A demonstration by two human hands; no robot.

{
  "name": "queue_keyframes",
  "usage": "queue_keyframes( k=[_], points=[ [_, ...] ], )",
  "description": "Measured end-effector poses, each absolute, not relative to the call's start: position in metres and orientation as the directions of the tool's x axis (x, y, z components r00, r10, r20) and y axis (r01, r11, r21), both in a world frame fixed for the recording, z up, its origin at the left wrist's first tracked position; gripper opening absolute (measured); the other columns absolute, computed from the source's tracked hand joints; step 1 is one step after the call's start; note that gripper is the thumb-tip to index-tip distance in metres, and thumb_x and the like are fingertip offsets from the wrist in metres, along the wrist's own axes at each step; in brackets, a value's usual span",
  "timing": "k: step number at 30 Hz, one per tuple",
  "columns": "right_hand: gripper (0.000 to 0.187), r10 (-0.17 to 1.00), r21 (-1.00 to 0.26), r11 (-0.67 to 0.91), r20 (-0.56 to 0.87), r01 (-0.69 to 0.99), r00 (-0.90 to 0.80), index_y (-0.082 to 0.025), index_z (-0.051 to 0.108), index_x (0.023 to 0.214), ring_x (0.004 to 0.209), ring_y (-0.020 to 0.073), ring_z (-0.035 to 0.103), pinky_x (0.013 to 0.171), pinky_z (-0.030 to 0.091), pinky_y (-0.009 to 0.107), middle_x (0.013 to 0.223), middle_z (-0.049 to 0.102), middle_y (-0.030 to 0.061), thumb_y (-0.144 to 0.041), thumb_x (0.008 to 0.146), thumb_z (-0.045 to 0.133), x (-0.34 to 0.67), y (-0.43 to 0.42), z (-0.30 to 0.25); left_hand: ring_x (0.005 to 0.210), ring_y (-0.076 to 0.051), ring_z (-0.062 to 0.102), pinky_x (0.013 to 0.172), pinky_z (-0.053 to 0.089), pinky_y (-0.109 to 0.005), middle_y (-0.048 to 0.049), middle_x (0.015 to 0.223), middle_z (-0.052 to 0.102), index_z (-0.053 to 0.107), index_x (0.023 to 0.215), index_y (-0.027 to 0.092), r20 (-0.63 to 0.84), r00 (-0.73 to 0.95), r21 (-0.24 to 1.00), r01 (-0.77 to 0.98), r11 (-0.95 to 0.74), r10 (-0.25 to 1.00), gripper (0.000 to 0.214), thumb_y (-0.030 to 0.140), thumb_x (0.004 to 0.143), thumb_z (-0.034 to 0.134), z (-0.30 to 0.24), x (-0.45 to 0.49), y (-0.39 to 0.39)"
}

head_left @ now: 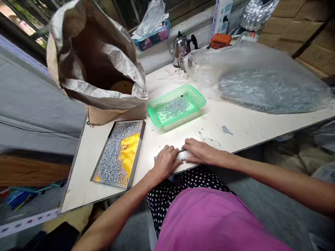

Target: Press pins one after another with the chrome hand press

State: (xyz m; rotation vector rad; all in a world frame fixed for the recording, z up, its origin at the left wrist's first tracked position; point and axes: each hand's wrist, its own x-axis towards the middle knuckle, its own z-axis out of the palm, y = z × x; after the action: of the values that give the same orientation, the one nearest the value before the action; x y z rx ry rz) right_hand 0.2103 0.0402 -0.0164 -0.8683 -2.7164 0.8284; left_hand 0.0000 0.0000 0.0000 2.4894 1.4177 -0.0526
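Note:
My left hand [165,162] and my right hand [200,152] rest side by side at the near edge of the white table [235,122]. Both sets of fingers are curled over a small flat clear-and-metal piece [180,153] lying between them; most of it is hidden under the hands. A green plastic basket [176,105] with several small metal parts stands just beyond the hands. To the left lies a metal tray [119,153] with a yellow bottom, heaped with more small metal parts.
A large open paper sack [94,59] stands at the back left. A clear plastic bag of metal parts [261,80] covers the right side. A steel kettle [181,48] and a blue basket [153,36] sit by the window.

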Motion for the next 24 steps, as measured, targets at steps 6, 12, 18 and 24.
queue_keyframes(
  k=[6,12,18,24],
  points=[
    [0.061,0.574,-0.431,0.742,0.011,0.514,-0.819,-0.014,0.058,0.127,0.095,0.0271,0.051,0.084,0.04,0.04,0.108,0.058,0.0145,-0.059,0.086,0.058,0.221,0.061,-0.02,0.137,-0.032,0.04,0.109,0.041,-0.05,-0.0179,0.145,0.046,0.043,0.137,0.012,0.094,0.417,0.25,0.869,-0.427,0.904,0.053,0.036,0.092,0.057,-0.018,0.011,-0.052],
    [0.019,0.618,-0.256,0.775,0.118,0.578,-0.777,-0.015,0.065,0.094,0.091,0.0229,0.051,0.077,0.031,0.034,0.096,0.064,0.0106,-0.028,0.095,0.052,0.198,0.07,-0.024,0.141,-0.031,0.035,0.114,0.033,-0.054,-0.015,0.147,0.047,0.041,0.141,0.014,0.135,0.435,0.309,0.835,-0.455,0.89,0.057,0.048,0.095,0.048,-0.027,0.027,-0.081],
    [0.015,0.653,-0.116,0.754,0.229,0.646,-0.722,-0.017,0.064,0.088,0.088,0.0215,0.05,0.075,0.025,0.034,0.092,0.066,0.0068,-0.025,0.094,0.053,0.19,0.107,-0.036,0.138,-0.029,0.041,0.115,0.032,-0.053,-0.014,0.138,0.056,0.051,0.131,0.016,0.106,0.445,0.434,0.784,-0.444,0.889,0.053,0.053,0.094,0.045,-0.028,0.021,-0.055],
    [0.014,0.728,-0.145,0.685,0.149,0.714,-0.669,-0.016,0.067,0.094,0.09,0.0225,0.049,0.072,0.026,0.033,0.095,0.064,0.0092,-0.02,0.093,0.054,0.178,0.099,-0.02,0.143,-0.032,0.032,0.116,0.026,-0.057,-0.0155,0.144,0.049,0.046,0.137,0.017,0.134,0.479,0.482,0.733,-0.479,0.868,0.063,0.058,0.09,0.051,-0.03,0.02,-0.041]
  ],
)
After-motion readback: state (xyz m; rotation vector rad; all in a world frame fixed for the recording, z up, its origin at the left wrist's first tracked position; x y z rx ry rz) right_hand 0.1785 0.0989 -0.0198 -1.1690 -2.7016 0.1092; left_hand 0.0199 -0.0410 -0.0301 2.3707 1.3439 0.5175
